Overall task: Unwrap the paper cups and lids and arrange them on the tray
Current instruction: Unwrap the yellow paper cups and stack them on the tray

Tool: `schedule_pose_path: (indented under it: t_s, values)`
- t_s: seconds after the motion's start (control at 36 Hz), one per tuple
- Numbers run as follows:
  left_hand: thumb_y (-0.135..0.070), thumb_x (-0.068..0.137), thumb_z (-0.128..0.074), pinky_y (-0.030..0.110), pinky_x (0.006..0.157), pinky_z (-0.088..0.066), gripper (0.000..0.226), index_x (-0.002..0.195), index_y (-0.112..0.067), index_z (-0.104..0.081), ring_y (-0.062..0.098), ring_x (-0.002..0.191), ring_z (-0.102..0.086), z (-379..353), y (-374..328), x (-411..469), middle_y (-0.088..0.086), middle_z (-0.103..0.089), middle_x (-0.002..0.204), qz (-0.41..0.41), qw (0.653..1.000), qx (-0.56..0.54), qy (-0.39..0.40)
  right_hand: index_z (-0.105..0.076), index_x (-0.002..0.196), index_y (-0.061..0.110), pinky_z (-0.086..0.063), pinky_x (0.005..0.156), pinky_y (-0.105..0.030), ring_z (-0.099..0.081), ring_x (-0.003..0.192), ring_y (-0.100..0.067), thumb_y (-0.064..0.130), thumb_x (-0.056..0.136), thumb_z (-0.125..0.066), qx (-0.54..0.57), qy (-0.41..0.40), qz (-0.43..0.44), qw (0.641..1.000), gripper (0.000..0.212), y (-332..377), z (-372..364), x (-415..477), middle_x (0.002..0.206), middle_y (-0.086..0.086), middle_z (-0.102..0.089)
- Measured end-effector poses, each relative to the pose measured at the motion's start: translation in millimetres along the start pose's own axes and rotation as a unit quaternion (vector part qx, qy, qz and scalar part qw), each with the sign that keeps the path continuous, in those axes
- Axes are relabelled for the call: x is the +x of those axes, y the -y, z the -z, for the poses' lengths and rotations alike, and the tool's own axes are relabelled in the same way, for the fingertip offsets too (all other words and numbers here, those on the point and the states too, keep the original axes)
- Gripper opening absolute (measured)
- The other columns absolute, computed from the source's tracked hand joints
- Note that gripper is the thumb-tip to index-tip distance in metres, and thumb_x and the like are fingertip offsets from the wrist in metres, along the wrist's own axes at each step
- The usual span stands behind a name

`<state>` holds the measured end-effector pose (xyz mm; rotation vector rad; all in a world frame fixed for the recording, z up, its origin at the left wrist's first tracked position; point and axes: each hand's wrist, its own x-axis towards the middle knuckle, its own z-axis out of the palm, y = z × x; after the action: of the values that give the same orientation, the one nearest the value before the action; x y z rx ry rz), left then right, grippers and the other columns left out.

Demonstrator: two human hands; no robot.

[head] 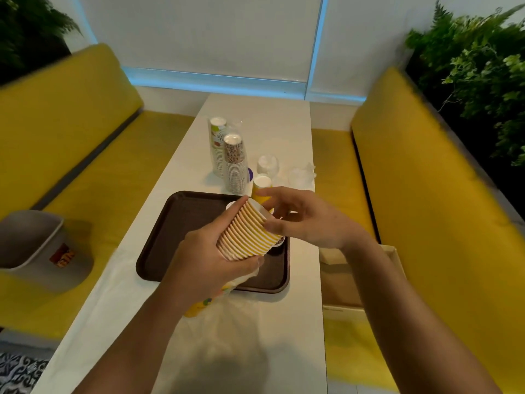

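My left hand (204, 260) grips a tilted stack of yellow paper cups (248, 233) above the dark brown tray (167, 234), with clear wrapper (227, 297) hanging below the hand. My right hand (301, 220) touches the stack's upper end with thumb and fingers spread. A single yellow cup (262, 187) stands upside down at the tray's far edge, partly behind my right hand. Small cups on the tray are mostly hidden by the stack.
Two wrapped cup stacks (234, 163) stand on the white table (270, 120) beyond the tray, with clear lid bundles (301, 174) to their right. Yellow benches flank the table. A grey bin (37, 245) sits on the left bench, a cardboard box (341, 282) on the right.
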<state>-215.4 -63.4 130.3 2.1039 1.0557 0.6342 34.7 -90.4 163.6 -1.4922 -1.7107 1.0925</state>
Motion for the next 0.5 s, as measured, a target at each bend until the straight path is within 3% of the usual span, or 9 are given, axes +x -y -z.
schedule_pose_path:
  t_s: [0.06, 0.17, 0.28, 0.36, 0.42, 0.5]
  values:
    - [-0.078, 0.069, -0.074, 0.021, 0.085, -0.061, 0.096, 0.149, -0.069, -0.022, -0.01, 0.112, -0.057, 3, 4, 0, -0.037, -0.056, 0.123, -0.006, 1.0, 0.007, 0.006, -0.056, 0.146, 0.033, -0.062, 0.092, -0.038, -0.069, 0.108, -0.015, 0.03, 0.095, -0.077, 0.011, -0.019, 0.007, 1.0, 0.055, 1, 0, 4, 0.116, 0.014, -0.071]
    - [-0.082, 0.069, -0.072, 0.03, 0.092, -0.061, 0.101, 0.155, -0.06, -0.024, -0.001, 0.115, -0.06, 8, 16, 1, -0.03, -0.056, 0.133, -0.011, 1.0, 0.021, 0.012, -0.055, 0.141, 0.042, -0.062, 0.09, -0.046, -0.067, 0.107, -0.019, 0.037, 0.089, -0.068, 0.02, -0.048, 0.018, 0.998, 0.054, 0, 11, 9, 0.113, 0.016, -0.067]
    - [-0.089, 0.067, -0.067, 0.033, 0.092, -0.062, 0.104, 0.156, -0.057, -0.025, 0.005, 0.115, -0.062, 11, 24, 1, -0.027, -0.056, 0.133, -0.014, 0.999, 0.043, 0.021, -0.04, 0.148, 0.059, -0.06, 0.093, -0.047, -0.062, 0.111, -0.028, 0.016, 0.1, -0.067, 0.005, 0.06, 0.013, 0.998, 0.069, 1, 18, 11, 0.129, 0.008, -0.054]
    - [-0.093, 0.065, -0.064, 0.033, 0.09, -0.062, 0.105, 0.156, -0.056, -0.024, 0.007, 0.114, -0.063, 12, 28, 3, -0.027, -0.056, 0.132, -0.017, 0.998, 0.061, 0.019, -0.03, 0.153, 0.059, -0.059, 0.096, -0.032, -0.057, 0.122, -0.017, 0.03, 0.101, -0.069, -0.04, 0.123, -0.005, 0.992, 0.07, 5, 11, 20, 0.139, 0.015, -0.045]
    - [-0.092, 0.066, -0.065, 0.033, 0.09, -0.062, 0.106, 0.156, -0.056, -0.023, 0.007, 0.113, -0.062, 12, 30, 5, -0.027, -0.057, 0.131, -0.017, 0.997, 0.069, 0.021, -0.033, 0.152, 0.055, -0.057, 0.089, -0.021, -0.054, 0.123, -0.006, 0.039, 0.099, -0.07, -0.064, 0.139, -0.013, 0.988, 0.067, 9, 5, 26, 0.136, 0.026, -0.045]
    - [-0.094, 0.065, -0.063, 0.036, 0.09, -0.062, 0.107, 0.156, -0.057, -0.022, 0.008, 0.114, -0.062, 14, 35, 7, -0.026, -0.056, 0.132, -0.016, 0.997, 0.074, 0.03, -0.043, 0.146, 0.05, -0.06, 0.091, -0.026, -0.057, 0.122, -0.012, 0.043, 0.097, -0.072, -0.066, 0.127, -0.017, 0.99, 0.057, 11, 4, 31, 0.135, 0.022, -0.05]
